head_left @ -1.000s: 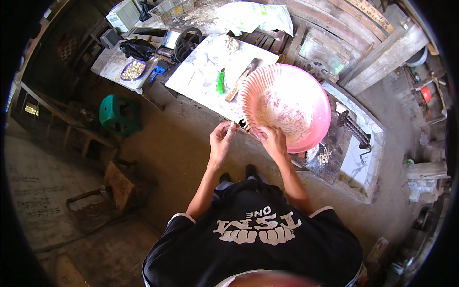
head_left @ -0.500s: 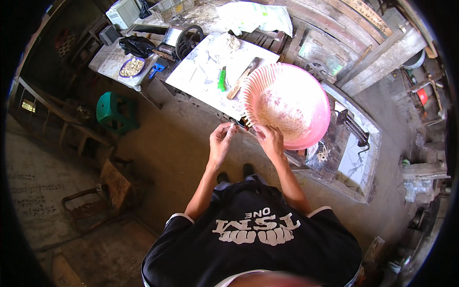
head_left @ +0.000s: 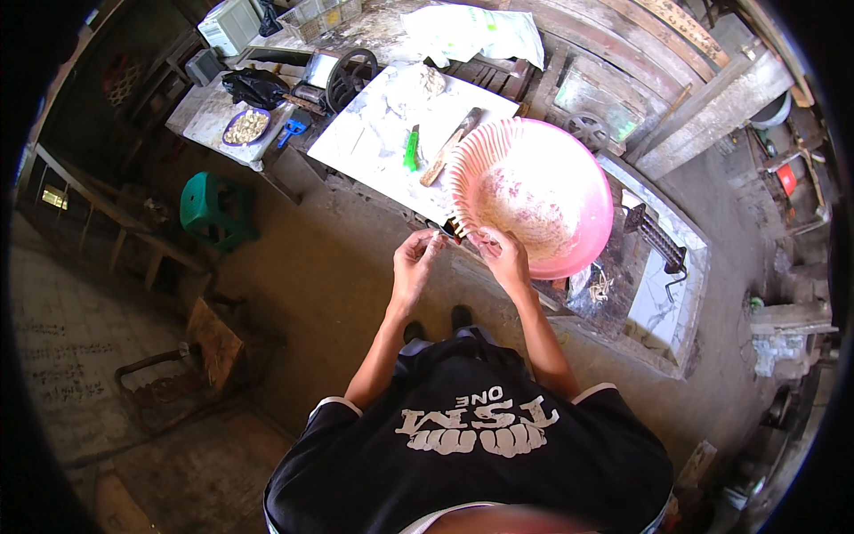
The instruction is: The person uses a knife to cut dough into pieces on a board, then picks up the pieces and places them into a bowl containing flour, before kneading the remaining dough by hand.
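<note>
My left hand (head_left: pixel 414 265) is closed in a pinch beside the basin's near-left rim, with a tiny pale bit showing at the fingertips, too small to name. My right hand (head_left: pixel 503 262) is also pinched, right at the rim; what its fingers hold is hidden. The large pink basin (head_left: pixel 594 191) has a floury, speckled residue inside. Over its left rim lies a row of pale, dough-like strips (head_left: pixel 470 167), side by side, ending close to my hands. On the white board (head_left: pixel 360 133) to its left are a green-handled tool (head_left: pixel 412 149) and a wooden-handled tool (head_left: pixel 449 151).
A pale floury lump (head_left: pixel 430 82) sits at the board's far edge. Beyond the board stands a machine with a dark handwheel (head_left: pixel 350 78). Further left are a purple-rimmed bowl of pale pieces (head_left: pixel 246 127) and a green stool (head_left: pixel 213 209). A ridged metal roller (head_left: pixel 656 238) lies right.
Both hands have shifted only slightly, the left a little to the right, and both remain pinched near the rim. The basin and tools look the same.
</note>
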Available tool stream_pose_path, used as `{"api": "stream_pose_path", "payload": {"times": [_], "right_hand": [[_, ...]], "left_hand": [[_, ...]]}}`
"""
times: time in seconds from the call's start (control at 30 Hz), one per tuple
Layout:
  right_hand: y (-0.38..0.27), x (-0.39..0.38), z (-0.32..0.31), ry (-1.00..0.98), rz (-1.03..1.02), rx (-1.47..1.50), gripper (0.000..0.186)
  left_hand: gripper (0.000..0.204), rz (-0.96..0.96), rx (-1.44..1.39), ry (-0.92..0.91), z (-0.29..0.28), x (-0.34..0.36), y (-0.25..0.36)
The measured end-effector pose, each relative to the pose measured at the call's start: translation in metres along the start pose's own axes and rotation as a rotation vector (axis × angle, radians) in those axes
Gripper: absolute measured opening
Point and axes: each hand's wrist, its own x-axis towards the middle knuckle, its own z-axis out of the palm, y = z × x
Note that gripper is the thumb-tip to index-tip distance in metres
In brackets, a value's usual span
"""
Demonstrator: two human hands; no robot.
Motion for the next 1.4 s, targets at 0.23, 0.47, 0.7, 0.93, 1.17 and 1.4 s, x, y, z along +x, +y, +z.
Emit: {"api": "stream_pose_path", "payload": {"times": [0.23, 0.47, 0.7, 0.93, 1.17, 1.4], "right_hand": [[0.02, -0.002, 0.003, 0.073, 0.09, -0.046, 0.025], [0.023, -0.003, 0.004, 0.027, 0.158, -0.137, 0.025], [-0.009, 0.003, -0.008, -0.039, 0.159, 0.295, 0.018], [-0.025, 0.006, -0.025, -0.125, 0.07, 0.385, 0.015], [-0.027, 0.005, -0.035, -0.083, 0.105, 0.216, 0.01], [-0.013, 0.006, -0.027, 0.216, -0.035, -0.037, 0.01]], "left_hand": [[0.016, -0.013, 0.029, -0.01, -0.001, 0.0, -0.001], [0.018, -0.028, 0.051, -0.009, 0.001, 0.0, -0.003], [0.017, -0.021, 0.18, -0.086, 0.01, -0.001, -0.003], [0.019, 0.047, 0.364, -0.316, 0.025, 0.008, -0.005], [0.024, 0.103, 0.447, -0.34, 0.029, 0.013, -0.009], [0.025, 0.076, 0.512, -0.185, 0.016, 0.013, -0.008]]}}
